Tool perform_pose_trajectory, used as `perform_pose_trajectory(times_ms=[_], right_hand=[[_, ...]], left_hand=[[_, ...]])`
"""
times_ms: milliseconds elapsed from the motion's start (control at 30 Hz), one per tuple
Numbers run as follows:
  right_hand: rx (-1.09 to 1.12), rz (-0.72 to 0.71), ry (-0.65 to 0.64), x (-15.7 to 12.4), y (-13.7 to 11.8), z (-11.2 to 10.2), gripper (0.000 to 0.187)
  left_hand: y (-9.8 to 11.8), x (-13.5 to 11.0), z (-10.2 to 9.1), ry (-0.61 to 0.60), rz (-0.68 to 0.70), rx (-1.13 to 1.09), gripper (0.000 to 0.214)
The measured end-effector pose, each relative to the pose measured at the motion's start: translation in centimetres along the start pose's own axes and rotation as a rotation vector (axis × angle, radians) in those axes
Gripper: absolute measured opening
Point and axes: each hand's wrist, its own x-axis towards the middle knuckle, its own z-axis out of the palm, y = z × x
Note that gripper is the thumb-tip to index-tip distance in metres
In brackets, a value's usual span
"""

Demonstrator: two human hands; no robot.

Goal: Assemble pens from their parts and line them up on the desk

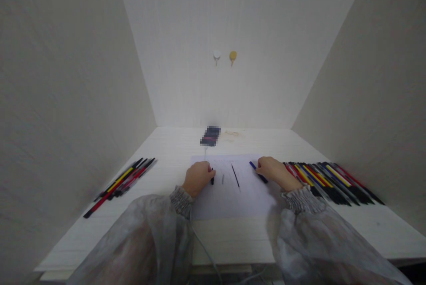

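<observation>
My left hand (197, 177) is closed in a pinch on a short black pen part (212, 180) at the left side of a white sheet of paper (229, 207). My right hand (275, 172) pinches a blue and black pen barrel (262, 178) near the paper's right edge. Between the hands, a thin black pen refill (235, 176) lies slanted on the sheet. To its left is a small grey piece (222, 179) that looks like a spring. The fingertips partly hide both held parts.
On the right lies a row of many pens (328, 181) in black, red, yellow and blue. A smaller pile of pens (121, 183) lies on the left. A blurred dark object (211, 135) with a cable sits at the back. Two hooks (233, 56) hang on the back wall.
</observation>
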Motion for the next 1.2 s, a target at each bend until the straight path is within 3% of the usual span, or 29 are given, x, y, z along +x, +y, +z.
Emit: perform_pose_trajectory(times_ms=[167, 333, 433, 667, 967, 1200], right_hand=[[-0.004, -0.01, 0.008, 0.0, 0.2, -0.2, 0.023], [0.086, -0.031, 0.165, -0.1, -0.2, -0.3, 0.026], [0.18, -0.122, 0.232, -0.4, -1.2, -0.2, 0.029], [0.35, -0.35, 0.209, -1.6, -4.0, 1.1, 0.026], [0.204, -0.324, 0.147, -2.7, -5.6, 1.4, 0.021], [0.101, -0.261, 0.099, -2.9, -5.5, 1.1, 0.02]], left_hand=[[0.1, -0.1, -0.1, 0.009, -0.01, -0.006, 0.025], [0.2, -0.3, -0.4, 0.034, -0.017, -0.021, 0.03], [0.3, -0.4, -0.7, 0.049, -0.042, -0.027, 0.035], [0.4, -0.4, -1.0, 0.161, -0.054, -0.028, 0.043], [1.5, -0.9, 0.2, 0.124, 0.265, -0.173, 0.039], [1.8, -0.7, 0.6, 0.072, 0.309, -0.236, 0.027]])
